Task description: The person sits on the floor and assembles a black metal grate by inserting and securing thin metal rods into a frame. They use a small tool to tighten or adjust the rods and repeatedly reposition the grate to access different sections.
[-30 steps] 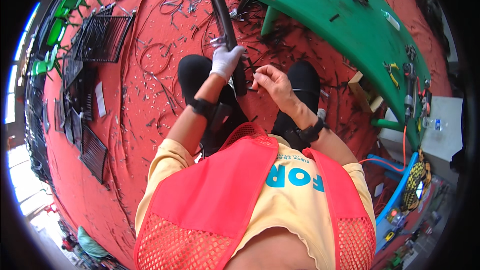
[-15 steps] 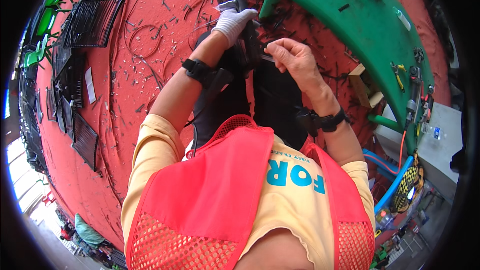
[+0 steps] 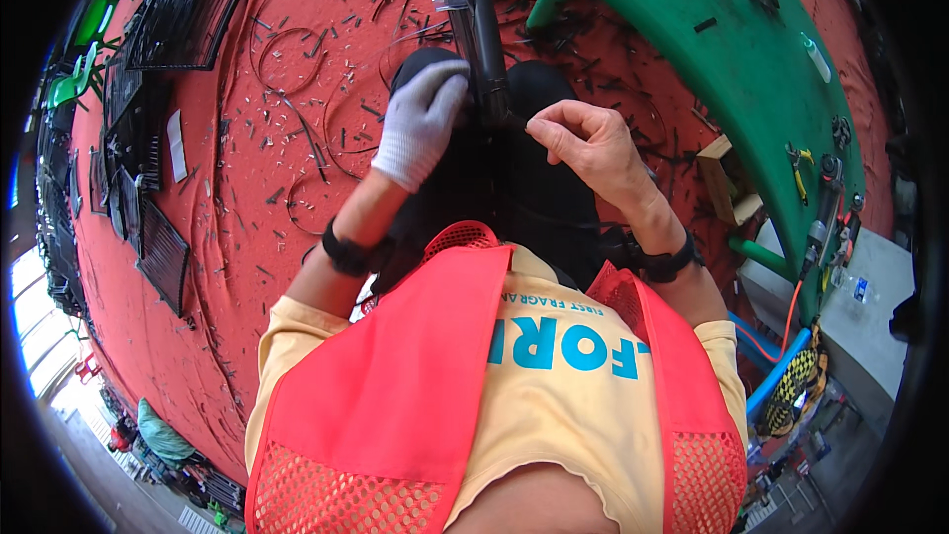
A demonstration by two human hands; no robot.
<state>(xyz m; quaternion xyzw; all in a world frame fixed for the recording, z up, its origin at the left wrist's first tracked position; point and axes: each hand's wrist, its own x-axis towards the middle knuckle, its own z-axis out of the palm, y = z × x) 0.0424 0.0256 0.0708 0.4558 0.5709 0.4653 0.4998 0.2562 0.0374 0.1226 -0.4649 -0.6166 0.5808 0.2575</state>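
Observation:
A long black tubular frame piece [image 3: 481,30] lies lengthwise between my dark-trousered knees, its near end close to both hands. My left hand [image 3: 423,126], in a pale knitted glove, is beside that near end on the left. Its fingers are bent together, and what they hold, if anything, is hidden against the dark trousers. To the right of the frame end is my bare right hand [image 3: 590,145], with thumb and forefinger pinched together. Anything between those fingertips is too small to make out. A clear wrap or band [image 3: 452,1] sticks out from the frame farther up.
A green table [image 3: 682,40] curves along the right, bearing pliers [image 3: 799,173], a small bottle [image 3: 817,57] and power tools. Beneath it stands an open wooden box [image 3: 727,183]. Black slatted panels [image 3: 188,20] lie at left on the red floor covering [image 3: 287,119], among scattered black offcuts.
My left hand has come off the upper part of the frame and moved down toward me, to its left side. The right hand keeps its pinch, slightly lower.

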